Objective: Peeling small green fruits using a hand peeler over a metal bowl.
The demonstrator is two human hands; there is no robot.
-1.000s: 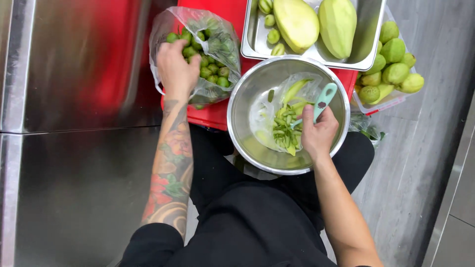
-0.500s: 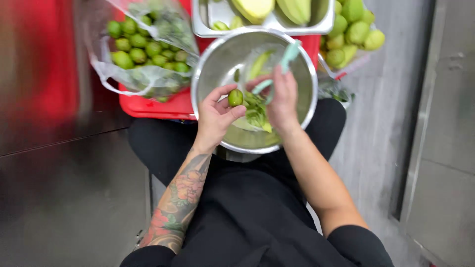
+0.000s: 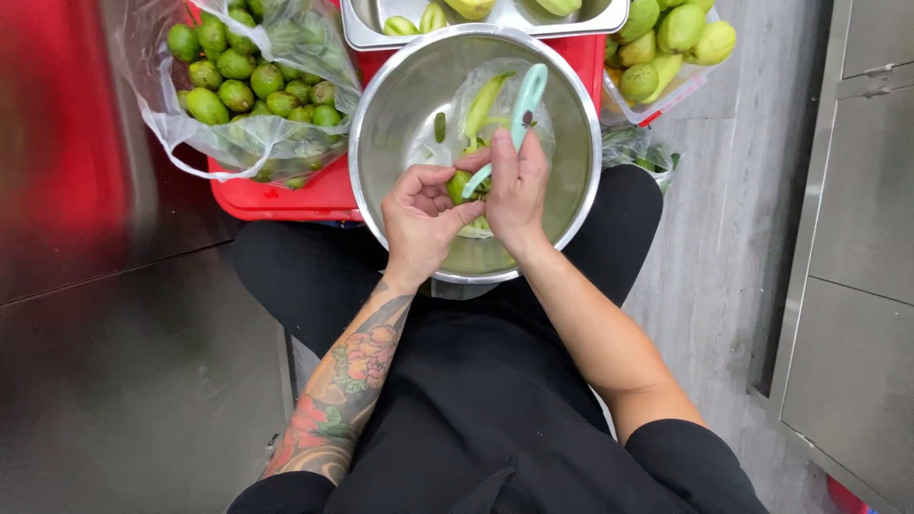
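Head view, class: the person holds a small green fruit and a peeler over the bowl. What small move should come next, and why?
Probably draw the peeler in the right hand across the green fruit, since the left hand steadies it over the steel bowl, where peelings already lie.

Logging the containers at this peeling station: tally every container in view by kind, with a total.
Steel bowl: 1
Steel tray: 1
Clear plastic bags of green fruit: 2, the second on the right
Red crate: 1
Total: 5
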